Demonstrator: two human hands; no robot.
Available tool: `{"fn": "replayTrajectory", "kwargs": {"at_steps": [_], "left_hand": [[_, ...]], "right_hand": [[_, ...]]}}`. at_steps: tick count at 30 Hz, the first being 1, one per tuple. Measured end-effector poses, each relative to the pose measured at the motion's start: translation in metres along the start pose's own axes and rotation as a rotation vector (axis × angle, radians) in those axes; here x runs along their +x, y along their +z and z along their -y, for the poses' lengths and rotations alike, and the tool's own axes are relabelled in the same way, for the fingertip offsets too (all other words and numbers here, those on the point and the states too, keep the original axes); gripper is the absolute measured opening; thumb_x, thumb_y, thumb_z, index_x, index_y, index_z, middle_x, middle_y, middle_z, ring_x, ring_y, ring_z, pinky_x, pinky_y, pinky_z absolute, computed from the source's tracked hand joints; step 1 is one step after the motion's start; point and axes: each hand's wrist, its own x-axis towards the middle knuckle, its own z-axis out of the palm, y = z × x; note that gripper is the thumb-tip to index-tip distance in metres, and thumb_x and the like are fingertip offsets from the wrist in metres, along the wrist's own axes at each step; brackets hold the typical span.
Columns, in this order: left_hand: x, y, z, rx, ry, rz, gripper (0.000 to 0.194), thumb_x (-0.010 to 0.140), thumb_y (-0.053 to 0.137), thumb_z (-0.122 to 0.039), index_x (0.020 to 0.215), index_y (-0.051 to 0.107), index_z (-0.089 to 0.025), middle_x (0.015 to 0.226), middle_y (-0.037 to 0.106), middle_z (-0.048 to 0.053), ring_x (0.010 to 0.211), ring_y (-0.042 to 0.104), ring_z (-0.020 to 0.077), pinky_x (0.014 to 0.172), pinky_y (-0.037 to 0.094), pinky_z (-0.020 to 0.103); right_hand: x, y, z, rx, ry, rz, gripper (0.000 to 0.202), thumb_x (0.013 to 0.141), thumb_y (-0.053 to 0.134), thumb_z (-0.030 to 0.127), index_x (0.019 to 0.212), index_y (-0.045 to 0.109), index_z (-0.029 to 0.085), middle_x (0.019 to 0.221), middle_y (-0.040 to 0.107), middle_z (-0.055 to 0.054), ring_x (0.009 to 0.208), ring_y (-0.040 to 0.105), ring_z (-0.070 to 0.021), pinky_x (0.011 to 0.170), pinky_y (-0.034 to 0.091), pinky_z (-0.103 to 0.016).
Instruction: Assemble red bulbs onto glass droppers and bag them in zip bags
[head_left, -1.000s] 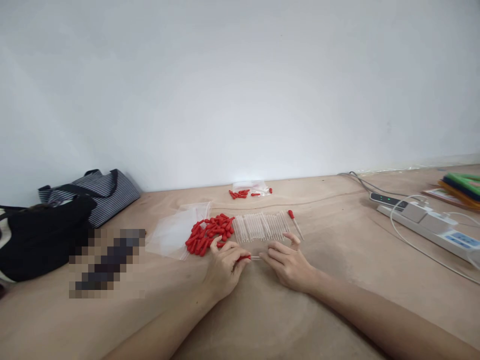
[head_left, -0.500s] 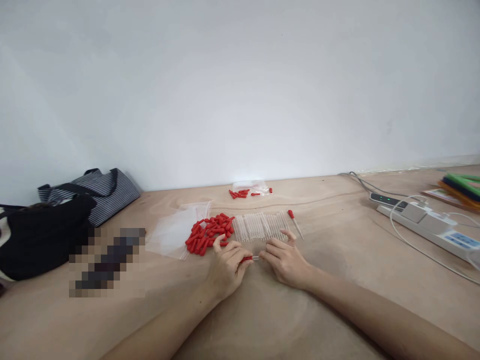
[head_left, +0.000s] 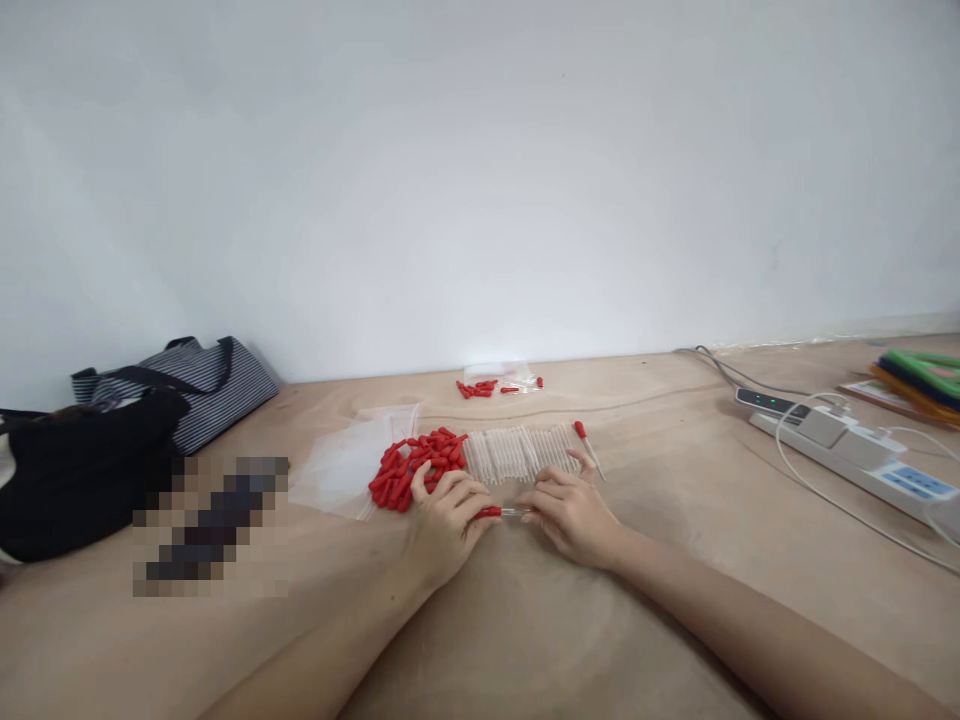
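My left hand [head_left: 448, 515] pinches a red rubber dropper bulb [head_left: 489, 512] between thumb and fingers. A thin clear glass tube [head_left: 513, 512] runs from the bulb's mouth to my right hand [head_left: 571, 515], whose closed fingertips grip its other end. How deep the tube sits in the bulb I cannot tell. Beside my left hand lies a heap of red dropper bulbs [head_left: 405, 478]. Just beyond both hands, a row of glass tubes [head_left: 517, 453] lies side by side. One dropper with its red bulb fitted [head_left: 588, 448] rests at the row's right end.
Clear plastic bags [head_left: 337, 465] lie left of the heap. More red bulbs [head_left: 477, 388] and another bag [head_left: 495, 372] are near the wall. A power strip [head_left: 862, 460] with cables stands right. A striped bag [head_left: 217, 395] and a black bag [head_left: 90, 480] sit left.
My hands have drawn slightly apart, so more of the bulb and the glass tube shows between them. My left fingers sit farther back on the bulb.
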Motion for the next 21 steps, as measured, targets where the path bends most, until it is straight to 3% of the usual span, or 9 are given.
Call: {"fn": "replayTrajectory", "kwargs": {"at_steps": [6,8,11,16,21], "left_hand": [[-0.001,0.0,-0.003,0.084,-0.007,0.002,0.004,0.074,0.064,-0.033,0.077,0.065,-0.031,0.091,0.066,-0.002,0.093,0.055,0.0217,0.099,0.006,0.053],[-0.003,0.001,0.0,0.109,-0.033,0.041,0.02,0.073,0.063,-0.036,0.092,0.063,-0.031,0.103,0.063,0.002,0.099,0.052,0.0239,0.099,0.006,0.053],[-0.006,0.003,0.008,0.166,-0.105,0.1,0.04,0.073,0.062,-0.037,0.111,0.054,-0.027,0.115,0.057,0.008,0.108,0.047,0.0276,0.098,0.008,0.056],[-0.006,0.004,0.016,0.215,-0.199,0.13,0.029,0.075,0.058,-0.029,0.103,0.057,-0.026,0.113,0.057,0.007,0.111,0.045,0.0276,0.097,0.011,0.056],[-0.005,0.003,0.014,0.222,-0.216,0.127,0.024,0.074,0.057,-0.027,0.098,0.059,-0.026,0.109,0.059,0.006,0.109,0.046,0.0272,0.097,0.012,0.056]], "right_hand": [[-0.002,0.0,0.001,-0.016,0.043,-0.017,0.014,0.082,0.048,0.026,0.073,0.057,0.021,0.07,0.061,0.001,0.085,0.05,-0.0153,0.096,0.004,-0.045],[-0.002,-0.002,-0.002,-0.053,0.094,-0.028,0.014,0.082,0.046,0.024,0.074,0.058,0.021,0.077,0.061,0.001,0.087,0.05,-0.0153,0.096,0.006,-0.045],[-0.001,-0.006,-0.015,-0.138,0.329,-0.109,0.018,0.08,0.046,0.027,0.07,0.06,0.022,0.085,0.062,-0.001,0.091,0.049,-0.0175,0.094,0.007,-0.045],[0.003,-0.009,-0.051,-0.279,0.825,-0.146,0.025,0.076,0.046,0.033,0.061,0.063,0.02,0.086,0.062,-0.005,0.092,0.047,-0.0225,0.09,0.011,-0.047],[0.009,-0.003,-0.067,-0.304,1.011,-0.016,0.035,0.078,0.043,0.04,0.059,0.065,0.02,0.086,0.062,-0.008,0.093,0.046,-0.0248,0.088,0.014,-0.047]]}}
